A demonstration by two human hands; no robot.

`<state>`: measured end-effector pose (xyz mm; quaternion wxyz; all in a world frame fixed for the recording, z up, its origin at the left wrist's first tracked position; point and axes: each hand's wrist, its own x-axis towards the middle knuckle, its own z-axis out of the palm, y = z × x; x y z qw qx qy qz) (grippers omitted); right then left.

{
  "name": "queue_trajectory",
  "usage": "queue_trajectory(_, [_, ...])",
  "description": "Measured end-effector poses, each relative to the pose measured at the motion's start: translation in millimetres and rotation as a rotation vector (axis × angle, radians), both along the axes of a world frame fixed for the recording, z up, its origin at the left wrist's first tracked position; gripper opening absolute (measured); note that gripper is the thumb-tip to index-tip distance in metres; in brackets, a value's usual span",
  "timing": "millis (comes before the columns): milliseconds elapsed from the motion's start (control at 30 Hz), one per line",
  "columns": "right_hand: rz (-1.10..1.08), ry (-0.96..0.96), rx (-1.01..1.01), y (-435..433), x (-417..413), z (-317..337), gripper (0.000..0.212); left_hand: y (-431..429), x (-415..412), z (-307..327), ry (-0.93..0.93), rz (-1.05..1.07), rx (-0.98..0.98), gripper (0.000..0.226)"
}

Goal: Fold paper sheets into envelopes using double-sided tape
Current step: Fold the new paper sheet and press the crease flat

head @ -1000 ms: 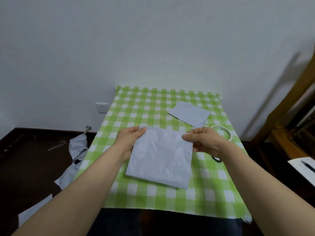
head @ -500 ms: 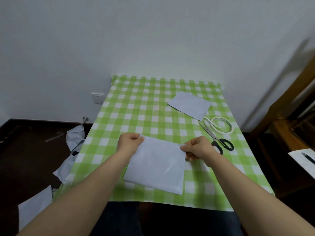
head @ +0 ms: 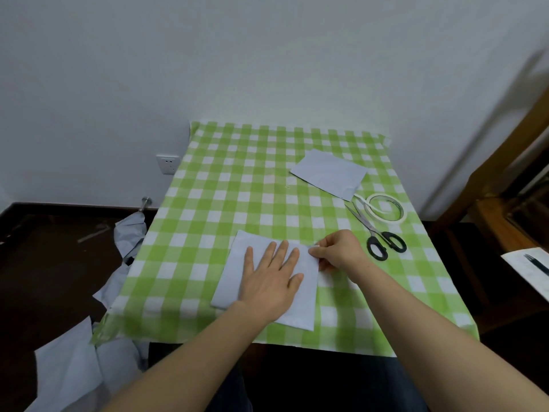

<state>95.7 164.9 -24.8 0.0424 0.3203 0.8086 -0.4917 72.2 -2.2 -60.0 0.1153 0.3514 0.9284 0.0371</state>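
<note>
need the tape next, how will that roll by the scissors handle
The tape roll is a thin hollow ring, so probably light. Lying flat on the tablecloth, it should slide, not roll. Its loose tail beside the scissors may trail or stick.

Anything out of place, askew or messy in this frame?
Yes. Crumpled paper sheets lie strewn on the dark floor to the left of the checked tablecloth, well off the work surface. The cloth's near-left corner also hangs bunched and wrinkled.
</note>
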Motion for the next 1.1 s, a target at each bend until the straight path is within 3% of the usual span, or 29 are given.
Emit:
queue_trajectory(100, [0.012,-0.004,0.045,-0.9,-0.5,-2.7,0.022,-0.6,2.5,-3.4,0.037,0.001,0.01,0.078])
queue_trajectory(200, [0.02,0.007,0.103,-2.8,0.0,-5.3,0.02,-0.8,3.4,-5.2,0.04,0.007,0.013,0.084])
queue_trajectory(400, [0.035,0.055,0.204,-3.3,-4.6,-5.2,0.011,0.5,-0.4,2.2,0.033,0.065,0.0,0.059])
queue_trajectory(667, [0.047,-0.009,0.358,-1.2,-19.2,-3.0,0.008,-6.3,-12.2,-2.9,0.042,0.14,-0.006,0.059])
queue_trajectory(767, [0.048,0.016,0.64,-11.4,-13.6,-1.0,0.033,-6.1,-11.7,-4.8,0.051,0.142,0.005,0.058])
queue_trajectory(833, [0.176,0.108,0.791,-25.8,-5.8,-2.6,0.048,-6.5,-11.4,-5.7,0.055,0.146,0.002,0.058])
queue_trajectory(933, [0.394,0.095,0.73,-50.0,5.4,-18.9,0.052,-6.0,-11.4,-6.2,0.072,0.153,-0.021,0.058])
queue_trajectory(1033, [0.433,-0.036,0.733,-51.1,12.5,-37.1,0.056,-4.2,-11.0,-6.8,0.078,0.152,-0.023,0.058])
queue_trajectory(1100, [0.462,-0.079,0.809,-45.2,17.5,-41.8,0.075,-4.4,-11.2,-7.0,0.074,0.154,-0.027,0.059])
